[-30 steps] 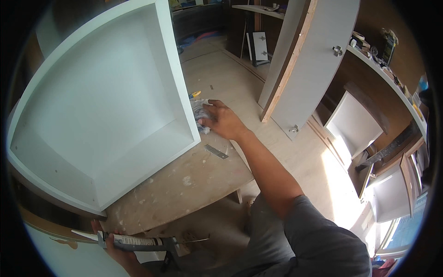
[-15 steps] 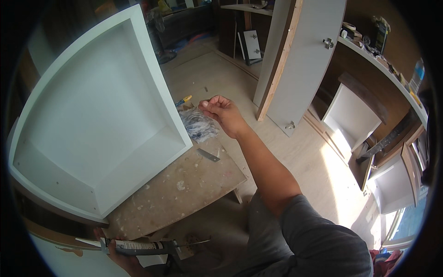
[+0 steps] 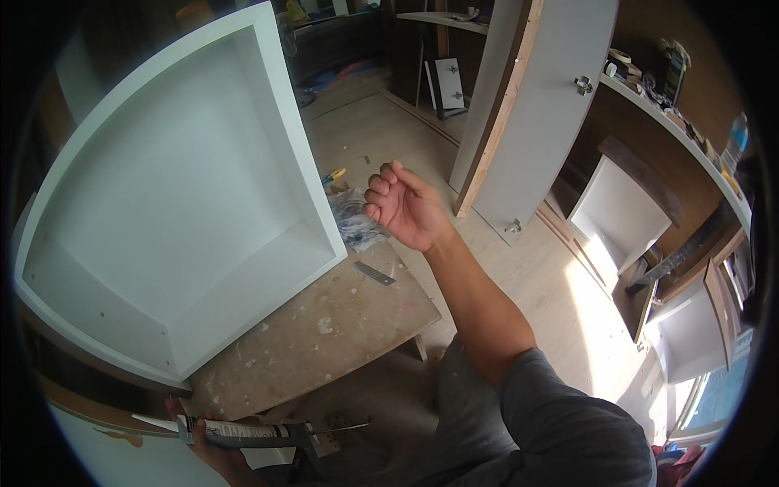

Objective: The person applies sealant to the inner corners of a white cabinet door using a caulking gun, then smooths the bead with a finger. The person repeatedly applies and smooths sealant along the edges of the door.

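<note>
My left hand [image 3: 217,461] grips a caulking gun [image 3: 247,441] at the lower left, its fingers wrapped around the loaded cartridge. The white nozzle points left, below a white open cabinet box [image 3: 174,191] that stands on its side. In mid-air beyond the low workbench [image 3: 300,353] is my right hand [image 3: 410,207], palm toward me. Its fingers are curled and the thumb tip meets the index finger; nothing shows in them. Close to that hand lies a crumpled grey-white rag [image 3: 357,223]. A loose knife blade [image 3: 374,273] rests flat on the paint-spotted bench top.
A yellow-handled tool [image 3: 333,176] lies behind the rag. Beyond my right arm stands a tall grey door panel [image 3: 544,122] with metal hinges. At the right, a shelf [image 3: 677,126] carries tools and a bottle, and white drawer boxes [image 3: 608,215] lie below.
My right hand has turned over so its palm now faces me. The view has shifted slightly. My left hand keeps its hold on the caulking gun.
</note>
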`<state>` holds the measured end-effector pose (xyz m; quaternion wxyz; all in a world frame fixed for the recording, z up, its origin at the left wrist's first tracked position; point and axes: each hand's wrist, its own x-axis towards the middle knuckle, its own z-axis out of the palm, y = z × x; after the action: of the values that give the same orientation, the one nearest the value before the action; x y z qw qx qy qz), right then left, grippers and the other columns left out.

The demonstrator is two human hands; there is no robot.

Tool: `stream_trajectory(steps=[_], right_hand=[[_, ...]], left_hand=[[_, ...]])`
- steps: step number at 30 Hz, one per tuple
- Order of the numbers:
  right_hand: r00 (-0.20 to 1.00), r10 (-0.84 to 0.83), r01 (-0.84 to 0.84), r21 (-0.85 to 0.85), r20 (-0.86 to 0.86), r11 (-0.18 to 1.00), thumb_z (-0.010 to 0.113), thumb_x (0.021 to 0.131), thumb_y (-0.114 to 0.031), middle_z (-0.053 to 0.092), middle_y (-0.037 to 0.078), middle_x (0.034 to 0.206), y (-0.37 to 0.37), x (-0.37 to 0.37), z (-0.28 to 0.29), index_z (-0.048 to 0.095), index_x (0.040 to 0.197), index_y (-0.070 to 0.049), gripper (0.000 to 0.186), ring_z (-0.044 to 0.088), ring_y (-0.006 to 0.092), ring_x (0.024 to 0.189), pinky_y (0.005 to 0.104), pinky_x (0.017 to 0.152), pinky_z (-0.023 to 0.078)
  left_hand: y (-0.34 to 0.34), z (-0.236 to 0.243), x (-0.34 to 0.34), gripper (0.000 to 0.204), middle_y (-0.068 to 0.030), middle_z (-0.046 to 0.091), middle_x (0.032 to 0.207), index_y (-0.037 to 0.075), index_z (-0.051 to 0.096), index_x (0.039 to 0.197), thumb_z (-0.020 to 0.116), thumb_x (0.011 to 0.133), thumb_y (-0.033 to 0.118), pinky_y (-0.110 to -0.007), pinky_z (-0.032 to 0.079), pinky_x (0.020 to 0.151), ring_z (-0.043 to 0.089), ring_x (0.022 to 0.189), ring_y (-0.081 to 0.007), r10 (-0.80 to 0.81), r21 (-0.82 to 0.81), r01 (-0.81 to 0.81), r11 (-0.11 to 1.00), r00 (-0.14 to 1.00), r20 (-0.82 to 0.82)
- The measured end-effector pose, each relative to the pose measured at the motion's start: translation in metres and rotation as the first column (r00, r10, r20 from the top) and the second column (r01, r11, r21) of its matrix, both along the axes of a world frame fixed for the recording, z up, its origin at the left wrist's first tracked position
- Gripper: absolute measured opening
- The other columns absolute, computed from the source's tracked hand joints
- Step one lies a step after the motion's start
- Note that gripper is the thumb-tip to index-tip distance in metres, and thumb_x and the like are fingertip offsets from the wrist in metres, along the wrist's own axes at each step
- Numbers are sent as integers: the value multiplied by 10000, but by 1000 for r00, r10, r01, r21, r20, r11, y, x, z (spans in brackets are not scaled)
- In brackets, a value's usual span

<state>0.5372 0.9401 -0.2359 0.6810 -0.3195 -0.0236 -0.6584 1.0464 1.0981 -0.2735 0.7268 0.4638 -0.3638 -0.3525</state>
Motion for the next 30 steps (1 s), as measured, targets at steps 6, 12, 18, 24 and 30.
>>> stream_trajectory(steps=[6,12,18,24,30], right_hand=[[995,100,-96,-175,14,980,553,1108,-296,477,4,938,23,14,21,531,966,-150,204,488,145,862,321,822,460],[997,81,-78,-268,2,960,638,1072,-205,496,3,961,32,19,28,526,1028,-164,127,485,119,862,298,806,464],[997,80,-79,-234,-3,969,575,1113,-245,506,-13,891,37,21,31,509,1046,-154,131,478,98,753,273,736,457],[977,209,-212,-322,-43,923,479,1145,-399,485,-30,784,36,22,34,488,1023,-133,292,436,89,669,270,656,419],[997,69,-73,-135,-31,988,512,1134,-394,457,-35,780,47,34,40,486,1015,-143,280,428,102,670,275,658,410]], left_hand=[[1,-2,0,780,-7,459,1651,118,408,1638,573,877,71,-284,534,880,591,889,-127,10,2,-10,1000,1000,2],[-1,-2,6,870,-73,416,1651,102,413,1622,635,782,148,-297,516,961,573,1188,-169,31,11,-32,999,996,89],[-3,-4,6,850,-51,410,1665,111,414,1627,616,801,129,-301,526,921,575,1093,-163,34,-2,-34,999,997,65],[-1,-4,2,793,7,469,1631,133,409,1641,556,865,66,-294,575,751,581,883,-130,17,-7,-17,1000,1000,-20],[0,-5,6,818,-27,489,1592,112,406,1636,589,839,88,-287,564,807,591,966,-141,3,-4,-3,1000,1000,-3]])
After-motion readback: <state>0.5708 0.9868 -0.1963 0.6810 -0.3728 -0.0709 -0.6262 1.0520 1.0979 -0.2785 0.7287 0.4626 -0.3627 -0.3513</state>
